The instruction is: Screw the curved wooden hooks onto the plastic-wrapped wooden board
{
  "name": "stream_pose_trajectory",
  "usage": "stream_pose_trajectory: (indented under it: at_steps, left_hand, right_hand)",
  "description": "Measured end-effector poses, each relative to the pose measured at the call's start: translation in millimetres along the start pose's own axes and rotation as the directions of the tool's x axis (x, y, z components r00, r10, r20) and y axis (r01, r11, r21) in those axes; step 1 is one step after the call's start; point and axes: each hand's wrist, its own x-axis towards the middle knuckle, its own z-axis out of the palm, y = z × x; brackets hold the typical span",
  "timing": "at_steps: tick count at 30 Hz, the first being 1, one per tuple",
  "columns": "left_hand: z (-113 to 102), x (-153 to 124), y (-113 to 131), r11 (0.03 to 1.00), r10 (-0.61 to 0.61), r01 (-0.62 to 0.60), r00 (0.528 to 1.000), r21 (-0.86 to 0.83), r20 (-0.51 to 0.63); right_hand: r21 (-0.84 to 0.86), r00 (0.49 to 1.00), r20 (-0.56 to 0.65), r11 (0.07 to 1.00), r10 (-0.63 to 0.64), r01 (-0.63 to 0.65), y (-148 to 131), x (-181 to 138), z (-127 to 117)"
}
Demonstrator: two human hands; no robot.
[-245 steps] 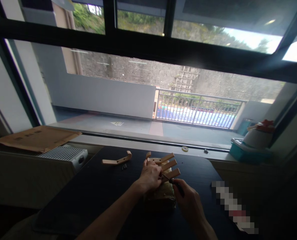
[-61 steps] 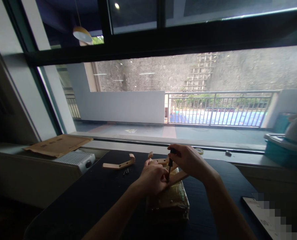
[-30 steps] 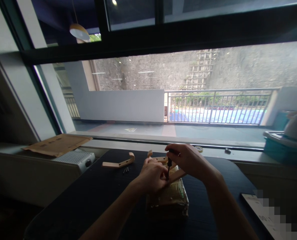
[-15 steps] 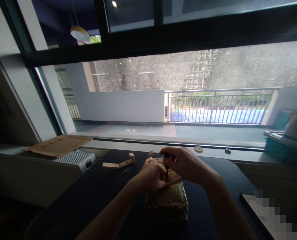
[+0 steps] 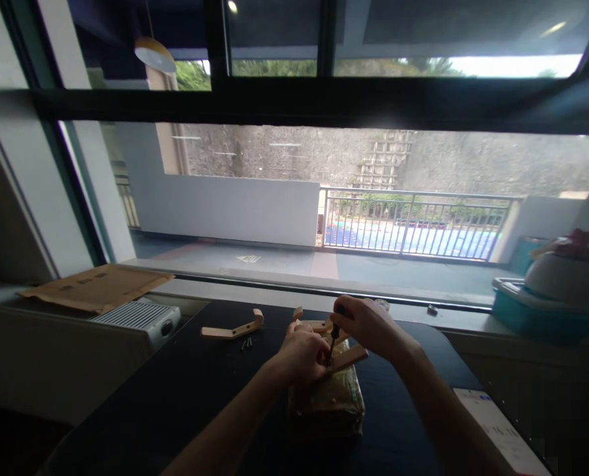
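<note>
In the head view my right hand (image 5: 371, 325) is closed around the dark handle of a screwdriver (image 5: 334, 334), which points down and leans slightly. Its tip meets a pale wooden piece (image 5: 351, 357) beside my left fingers. My left hand (image 5: 301, 350) grips this wooden piece, its fingers bunched at the screwdriver's tip; whether they also pinch a screw is hidden. Beneath lies a block wrapped in shiny brown tape (image 5: 326, 404). A curled wooden end (image 5: 298, 313) shows behind my left hand. Further left rest a bent wooden hook (image 5: 235, 330) with dark holes and a few loose screws (image 5: 246, 344).
The black table (image 5: 175, 396) stands against a window. A phone (image 5: 497, 426) lies at its right edge. On the sill are a tape roll (image 5: 382, 304), a small dark object (image 5: 431, 309) and a teal box (image 5: 515, 314). A white heater (image 5: 143, 320) and brown paper envelope (image 5: 100, 285) are left.
The view has tilted and shifted a little. My right hand and the screwdriver's handle have swung rightward, so the screwdriver leans more. My left hand keeps its grip.
</note>
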Motion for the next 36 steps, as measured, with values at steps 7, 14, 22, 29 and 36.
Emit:
stream_pose_trajectory:
  at_steps: [7,14,22,29,36]
  left_hand:
    - [-3,-1,1,0.999,0.037,-0.035,0.997,-0.032,0.065]
    - [1,-6,-3,0.996,0.076,-0.077,0.997,-0.048,-0.028]
    - [-11,-9,3,0.996,0.084,-0.083,0.996,-0.040,0.027]
    - [-10,-11,3,0.996,0.065,-0.066,0.998,-0.062,-0.012]
    - [-9,-8,3,0.998,0.057,-0.056,0.998,-0.032,0.019]
  right_hand:
    - [-0.155,0.923,0.369,0.973,-0.105,0.173,-33,7,-33]
    - [-0.205,0.896,0.443,0.968,-0.039,0.144,-38,8,-25]
    - [-0.250,0.878,0.477,0.962,0.022,0.112,-47,14,-30]
    - [-0.243,0.881,0.472,0.958,-0.021,0.153,-49,17,-37]
    - [-0.227,0.912,0.411,0.969,0.006,0.096,-42,12,-26]
